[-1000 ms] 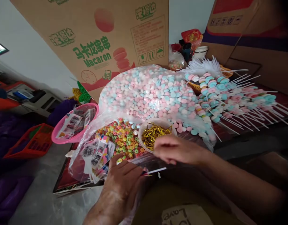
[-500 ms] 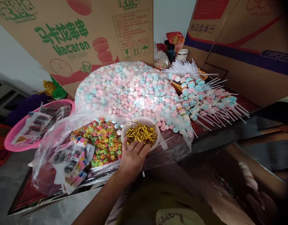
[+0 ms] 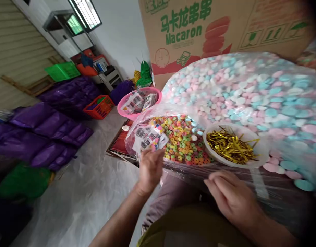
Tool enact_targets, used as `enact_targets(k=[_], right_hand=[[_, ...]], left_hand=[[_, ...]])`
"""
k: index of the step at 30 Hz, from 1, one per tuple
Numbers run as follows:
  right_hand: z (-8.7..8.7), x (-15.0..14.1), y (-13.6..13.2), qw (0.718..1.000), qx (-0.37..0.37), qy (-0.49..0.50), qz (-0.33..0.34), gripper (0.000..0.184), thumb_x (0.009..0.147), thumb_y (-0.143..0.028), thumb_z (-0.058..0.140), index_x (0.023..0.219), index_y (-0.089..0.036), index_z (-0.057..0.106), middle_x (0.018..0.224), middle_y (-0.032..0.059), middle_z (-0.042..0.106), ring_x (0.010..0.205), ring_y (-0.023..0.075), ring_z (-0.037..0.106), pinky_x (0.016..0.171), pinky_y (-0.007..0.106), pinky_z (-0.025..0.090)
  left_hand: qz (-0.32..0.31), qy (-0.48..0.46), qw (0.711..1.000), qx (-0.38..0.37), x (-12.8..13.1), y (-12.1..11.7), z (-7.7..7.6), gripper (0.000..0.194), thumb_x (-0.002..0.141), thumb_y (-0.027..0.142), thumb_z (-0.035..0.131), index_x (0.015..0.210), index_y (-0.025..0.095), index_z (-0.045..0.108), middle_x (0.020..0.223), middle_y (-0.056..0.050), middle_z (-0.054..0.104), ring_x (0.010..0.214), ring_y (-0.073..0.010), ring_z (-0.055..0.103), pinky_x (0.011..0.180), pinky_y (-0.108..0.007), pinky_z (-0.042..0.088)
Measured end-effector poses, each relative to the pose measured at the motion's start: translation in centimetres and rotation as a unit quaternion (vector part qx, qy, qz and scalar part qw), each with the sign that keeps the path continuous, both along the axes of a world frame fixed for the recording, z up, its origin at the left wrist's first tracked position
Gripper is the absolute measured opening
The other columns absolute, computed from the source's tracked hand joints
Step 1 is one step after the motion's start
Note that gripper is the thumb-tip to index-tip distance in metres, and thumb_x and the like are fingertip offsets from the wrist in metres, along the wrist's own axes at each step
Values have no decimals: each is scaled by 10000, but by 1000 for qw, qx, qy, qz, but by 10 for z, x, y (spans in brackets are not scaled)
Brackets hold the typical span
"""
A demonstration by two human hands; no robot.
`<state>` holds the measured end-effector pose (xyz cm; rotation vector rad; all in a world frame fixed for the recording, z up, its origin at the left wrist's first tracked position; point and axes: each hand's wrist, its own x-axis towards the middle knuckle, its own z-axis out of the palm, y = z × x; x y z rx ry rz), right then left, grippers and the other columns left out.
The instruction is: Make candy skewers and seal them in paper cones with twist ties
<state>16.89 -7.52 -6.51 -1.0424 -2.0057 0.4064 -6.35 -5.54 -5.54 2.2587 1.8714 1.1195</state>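
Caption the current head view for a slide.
Left hand beside printed packets, right hand near a bowl of gold strips, colourful rings between packets and bowl.

Clear plastic point(image 3: 170, 109) on red tabletop point(image 3: 121, 142)

From my remote seat I log: discs point(image 3: 237, 92) pastel pink, white, pale blue. Rings point(image 3: 182, 140) in mixed red, orange, yellow, green. Ties point(image 3: 231, 145) metallic gold; their bowl point(image 3: 262, 154) translucent white. Packets point(image 3: 147, 137) white, black-printed, pink and yellow patches. I note a pink basket point(image 3: 123, 111), brown carton point(image 3: 237, 20) with green lettering and red print, purple bags point(image 3: 47, 127), orange-red crate point(image 3: 101, 108), grey marbled floor point(image 3: 91, 192).
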Motion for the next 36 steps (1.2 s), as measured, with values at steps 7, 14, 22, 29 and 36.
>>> enact_targets(k=[7, 14, 22, 29, 36], right_hand=[[17, -89, 34, 984, 91, -143, 55, 265, 829, -36, 358, 937, -141, 576, 886, 109, 637, 789, 200, 603, 687, 324, 499], [-11, -64, 24, 985, 60, -157, 48, 213, 901, -148, 379, 869, -174, 588, 874, 91, 630, 771, 191, 618, 660, 312, 517], [-35, -36, 13, 993, 41, -107, 12, 195, 898, -141, 398, 881, -169, 589, 845, 81, 632, 756, 168, 619, 668, 292, 541], [-13, -21, 9, 995, 79, -25, -51, 207, 878, -109, 456, 1035, -170, 577, 973, 94, 624, 901, 175, 611, 784, 295, 534], [36, 11, 11, 994, 69, 32, -81, 149, 884, -243, 504, 990, -160, 568, 899, 93, 629, 871, 202, 583, 772, 344, 490]], left_hand=[[131, 58, 987, -79, -67, 37, 2, 273, 846, 395, 548, 874, 176, 709, 845, -72, 692, 799, -202, 606, 813, -315, 417], [142, 103, 966, -190, -55, 121, -7, 389, 737, 543, 619, 913, 202, 675, 1051, -105, 646, 1040, -311, 537, 875, -450, 383], [69, 141, 976, -149, -70, 150, 7, 312, 897, 358, 426, 972, 192, 679, 933, -59, 714, 916, -219, 607, 844, -343, 393], [-32, 224, 973, -53, -39, 136, 63, 274, 873, 244, 443, 1062, 188, 634, 1115, -107, 667, 1029, -266, 572, 941, -428, 357], [-374, 174, 910, -34, 64, 32, 56, 256, 890, 172, 390, 706, 183, 568, 590, 15, 595, 563, -130, 552, 928, -415, 412]])
